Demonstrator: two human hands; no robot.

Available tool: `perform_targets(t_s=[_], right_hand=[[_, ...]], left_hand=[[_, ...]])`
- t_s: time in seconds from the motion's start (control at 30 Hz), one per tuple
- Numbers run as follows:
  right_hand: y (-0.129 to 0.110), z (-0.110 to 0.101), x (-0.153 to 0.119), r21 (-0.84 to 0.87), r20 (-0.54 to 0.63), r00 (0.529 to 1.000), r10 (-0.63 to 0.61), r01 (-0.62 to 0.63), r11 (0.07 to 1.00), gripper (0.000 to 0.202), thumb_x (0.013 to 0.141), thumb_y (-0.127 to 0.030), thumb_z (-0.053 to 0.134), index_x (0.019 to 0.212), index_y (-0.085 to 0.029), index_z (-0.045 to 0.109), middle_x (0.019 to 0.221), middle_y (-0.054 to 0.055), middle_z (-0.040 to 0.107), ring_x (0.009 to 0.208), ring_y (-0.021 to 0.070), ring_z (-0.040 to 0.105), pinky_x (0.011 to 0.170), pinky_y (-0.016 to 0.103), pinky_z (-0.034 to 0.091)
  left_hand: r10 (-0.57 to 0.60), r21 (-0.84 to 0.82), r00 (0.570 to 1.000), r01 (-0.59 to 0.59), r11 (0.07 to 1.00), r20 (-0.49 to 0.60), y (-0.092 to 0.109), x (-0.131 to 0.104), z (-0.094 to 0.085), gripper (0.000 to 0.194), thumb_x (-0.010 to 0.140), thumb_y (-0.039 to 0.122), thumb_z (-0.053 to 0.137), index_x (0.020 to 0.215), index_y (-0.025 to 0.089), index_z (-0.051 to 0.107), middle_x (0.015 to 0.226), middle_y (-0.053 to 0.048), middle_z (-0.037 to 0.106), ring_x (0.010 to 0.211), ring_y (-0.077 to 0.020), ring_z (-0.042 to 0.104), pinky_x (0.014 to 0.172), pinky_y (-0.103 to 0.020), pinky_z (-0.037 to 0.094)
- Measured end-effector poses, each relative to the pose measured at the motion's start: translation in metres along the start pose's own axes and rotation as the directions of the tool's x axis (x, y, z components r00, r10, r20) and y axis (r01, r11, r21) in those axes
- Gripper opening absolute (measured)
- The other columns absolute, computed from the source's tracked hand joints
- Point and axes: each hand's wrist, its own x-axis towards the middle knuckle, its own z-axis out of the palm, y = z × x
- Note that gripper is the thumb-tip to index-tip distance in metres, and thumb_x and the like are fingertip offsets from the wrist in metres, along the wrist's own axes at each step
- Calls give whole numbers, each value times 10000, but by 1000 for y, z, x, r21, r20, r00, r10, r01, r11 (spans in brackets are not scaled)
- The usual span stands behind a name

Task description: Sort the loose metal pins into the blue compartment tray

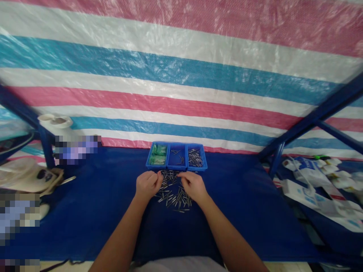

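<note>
A loose pile of small, thin metal rods [171, 198], perhaps drill bits, lies on the blue tabletop between my hands. At the left edge of the pile, my left hand [147, 184] is closed, thumb against curled fingers. My right hand [195, 185] is closed at the right edge, index finger and thumb close together over the rods. Whatever either hand pinches is too small to make out. Just beyond stand three joined blue bins: the left bin [146, 164] holds green packets, the middle bin [177, 146] a few rods, and the right bin [206, 165] many rods.
Blue table [107, 219] spreads around the pile. A striped tarp [181, 83] hangs behind it. Blue metal frame bars [306, 122] slope at both sides. Bags and a white tube [61, 126] stand left; a white power strip [300, 192] and packages lie right.
</note>
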Motion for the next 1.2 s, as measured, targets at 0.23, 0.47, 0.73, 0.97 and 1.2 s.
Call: perform_targets(t_s=[0.23,0.47,0.73,0.97,1.2], right_hand=[[-3,-4,1,2,1,999,55,-55,999,243,860,-151,501,931,-196,728,816,28,744,684,126,670,700,228,521],[-4,-2,3,-59,-16,997,76,-77,995,244,868,-202,505,911,-186,744,547,-16,615,500,98,534,581,210,445],[-2,-3,4,-19,13,991,130,-129,991,243,851,-207,505,887,-198,744,501,-40,545,464,89,477,550,200,405],[-1,0,3,-1,23,987,159,-159,987,248,844,-203,497,875,-188,743,490,-43,547,435,84,461,507,197,379],[1,7,3,7,64,987,148,-149,989,242,817,-151,506,892,-192,733,694,5,689,580,115,585,614,218,456]], left_hand=[[-34,-54,999,35,998,20,7,3,1,386,837,106,570,526,200,360,485,49,405,459,-95,394,501,-284,302],[-58,-68,998,60,996,33,9,4,2,387,856,114,545,526,200,362,485,45,416,466,-95,401,513,-279,307],[-60,-93,995,67,993,82,16,7,3,369,872,144,535,539,200,384,494,42,433,481,-99,416,526,-270,319],[-139,-143,967,171,975,212,19,4,9,320,905,221,501,587,196,482,553,18,518,545,-115,496,564,-258,368],[-232,-177,917,300,937,324,23,4,10,128,914,254,495,904,199,611,691,6,636,634,-133,588,628,-259,437]])
